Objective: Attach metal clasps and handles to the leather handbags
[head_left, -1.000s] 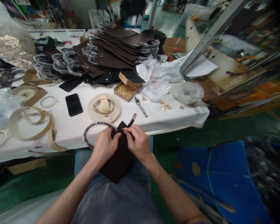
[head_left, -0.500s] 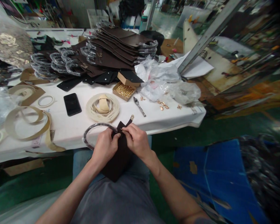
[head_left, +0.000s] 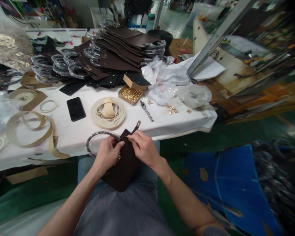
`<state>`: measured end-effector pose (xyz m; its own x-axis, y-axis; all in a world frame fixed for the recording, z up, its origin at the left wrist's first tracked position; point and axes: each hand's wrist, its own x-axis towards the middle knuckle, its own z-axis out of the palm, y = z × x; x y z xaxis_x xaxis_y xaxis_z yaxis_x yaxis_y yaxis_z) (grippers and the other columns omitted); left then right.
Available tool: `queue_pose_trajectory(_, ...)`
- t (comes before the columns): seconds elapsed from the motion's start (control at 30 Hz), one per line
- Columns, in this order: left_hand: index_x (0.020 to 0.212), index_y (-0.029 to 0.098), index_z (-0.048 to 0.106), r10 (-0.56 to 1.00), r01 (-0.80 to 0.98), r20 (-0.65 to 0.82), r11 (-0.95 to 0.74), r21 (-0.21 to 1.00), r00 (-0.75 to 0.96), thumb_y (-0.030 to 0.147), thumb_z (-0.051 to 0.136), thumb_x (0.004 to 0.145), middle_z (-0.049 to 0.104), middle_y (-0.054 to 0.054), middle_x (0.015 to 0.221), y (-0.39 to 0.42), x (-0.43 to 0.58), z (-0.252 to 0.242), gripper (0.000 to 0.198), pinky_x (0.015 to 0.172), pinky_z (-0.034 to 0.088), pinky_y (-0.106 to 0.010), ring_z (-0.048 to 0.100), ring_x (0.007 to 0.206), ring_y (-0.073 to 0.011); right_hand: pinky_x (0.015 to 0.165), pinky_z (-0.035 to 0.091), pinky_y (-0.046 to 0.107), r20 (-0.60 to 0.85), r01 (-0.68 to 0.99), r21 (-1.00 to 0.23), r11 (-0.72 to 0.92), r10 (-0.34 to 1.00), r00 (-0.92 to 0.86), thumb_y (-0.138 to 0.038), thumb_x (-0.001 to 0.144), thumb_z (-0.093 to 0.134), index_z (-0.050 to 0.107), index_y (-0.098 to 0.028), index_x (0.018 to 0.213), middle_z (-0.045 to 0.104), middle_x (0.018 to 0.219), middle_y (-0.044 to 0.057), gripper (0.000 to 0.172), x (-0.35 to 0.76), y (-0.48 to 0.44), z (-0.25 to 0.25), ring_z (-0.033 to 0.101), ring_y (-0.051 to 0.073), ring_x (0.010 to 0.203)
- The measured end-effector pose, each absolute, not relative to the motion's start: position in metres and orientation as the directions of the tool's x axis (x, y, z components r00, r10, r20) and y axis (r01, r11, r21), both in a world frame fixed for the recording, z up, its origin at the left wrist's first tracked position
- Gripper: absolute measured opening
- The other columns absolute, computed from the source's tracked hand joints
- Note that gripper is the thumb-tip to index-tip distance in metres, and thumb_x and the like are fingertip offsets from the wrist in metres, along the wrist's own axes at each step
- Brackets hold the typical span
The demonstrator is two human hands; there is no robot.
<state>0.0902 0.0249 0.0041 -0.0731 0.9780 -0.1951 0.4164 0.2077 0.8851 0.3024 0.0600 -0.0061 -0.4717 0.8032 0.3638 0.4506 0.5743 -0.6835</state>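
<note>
The white-covered table [head_left: 135,113] spans the area before the person, its near edge almost at the lap, presumably so its load stays reachable. Toward its back sits a stack of brown panels [head_left: 123,46]. One dark panel [head_left: 121,173] lies over the lap, its far end near the table edge — likely so both hands can work there. A plastic-wrapped handle [head_left: 100,132] loops out past the left hand [head_left: 108,152], which pinches the panel between thumb and fingers, seemingly to steady it. The right hand [head_left: 144,146] has thumb and forefinger pressed together on a small metal piece [head_left: 127,137] at the panel's far end. Those fingertips cover most of the piece, so its shape is unclear; the left hand hides where the handle meets the panel — and partly covers a shiny fitting [head_left: 118,158].
</note>
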Motion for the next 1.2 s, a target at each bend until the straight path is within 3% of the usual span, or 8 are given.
queue_pose_trajectory(0.3, 0.094, 0.015, 0.078, 0.979, 0.406, -0.189, 0.203, 0.891, -0.074, 0.042, 0.073, 0.097, 0.077, -0.005, 0.082, 0.020, 0.094, -0.008, 0.027, 0.071, 0.047, -0.031, 0.067, 0.075, -0.0225, 0.087, 0.059, 0.032, 0.305, 0.478, -0.636, 0.606, 0.766, -0.565, -0.008, 0.114, 0.055, 0.073, -0.022, 0.121, 0.070, 0.111, 0.008, 0.024, 0.309, 0.063, 0.002, 0.072, 0.022, 0.099)
queue_pose_trajectory(0.53, 0.080, 0.018, 0.071, 0.974, 0.453, -0.198, 0.226, 0.863, -0.108, 0.042, 0.073, 0.096, 0.069, -0.002, 0.070, 0.016, 0.095, -0.003, 0.029, 0.062, 0.036, -0.030, 0.060, 0.066, -0.0202, 0.086, 0.057, 0.030, 0.264, 0.506, -0.601, 0.619, 0.751, -0.605, -0.001, 0.109, 0.058, 0.071, -0.022, 0.113, 0.069, 0.109, 0.006, 0.025, 0.308, 0.064, 0.005, 0.071, 0.021, 0.097)
queue_pose_trajectory(0.7, 0.080, 0.019, 0.069, 0.976, 0.501, -0.191, 0.217, 0.838, -0.104, 0.040, 0.071, 0.098, 0.069, -0.002, 0.072, 0.013, 0.097, -0.001, 0.028, 0.063, 0.035, -0.031, 0.060, 0.067, -0.0202, 0.080, 0.053, 0.030, 0.221, 0.541, -0.552, 0.634, 0.737, -0.639, 0.002, 0.106, 0.058, 0.066, -0.022, 0.102, 0.067, 0.106, 0.006, 0.026, 0.308, 0.067, 0.008, 0.068, 0.020, 0.091)
queue_pose_trajectory(0.97, 0.077, 0.021, 0.061, 0.988, 0.586, -0.113, 0.155, 0.795, -0.107, 0.041, 0.068, 0.100, 0.062, -0.001, 0.067, 0.012, 0.098, 0.000, 0.032, 0.063, 0.031, -0.032, 0.053, 0.063, -0.0190, 0.071, 0.047, 0.031, 0.213, 0.621, -0.484, 0.616, 0.772, -0.599, -0.002, 0.109, 0.057, 0.067, -0.021, 0.106, 0.066, 0.107, 0.007, 0.021, 0.297, 0.056, 0.007, 0.065, 0.020, 0.084)
queue_pose_trajectory(1.07, 0.075, 0.022, 0.060, 0.990, 0.577, -0.091, 0.136, 0.806, -0.106, 0.042, 0.069, 0.100, 0.061, 0.000, 0.066, 0.012, 0.096, 0.008, 0.033, 0.062, 0.031, -0.032, 0.052, 0.062, -0.0187, 0.076, 0.051, 0.032, 0.282, 0.579, -0.557, 0.595, 0.791, -0.543, -0.010, 0.114, 0.055, 0.069, -0.021, 0.110, 0.067, 0.107, 0.008, 0.018, 0.294, 0.052, 0.000, 0.068, 0.022, 0.091)
queue_pose_trajectory(1.2, 0.076, 0.020, 0.064, 0.986, 0.547, -0.121, 0.163, 0.821, -0.111, 0.044, 0.069, 0.099, 0.065, -0.001, 0.068, 0.012, 0.088, 0.014, 0.033, 0.062, 0.034, -0.032, 0.056, 0.064, -0.0194, 0.090, 0.057, 0.036, 0.391, 0.390, -0.709, 0.588, 0.787, -0.477, -0.017, 0.117, 0.054, 0.072, -0.023, 0.119, 0.071, 0.107, 0.008, 0.019, 0.300, 0.055, -0.001, 0.071, 0.024, 0.103)
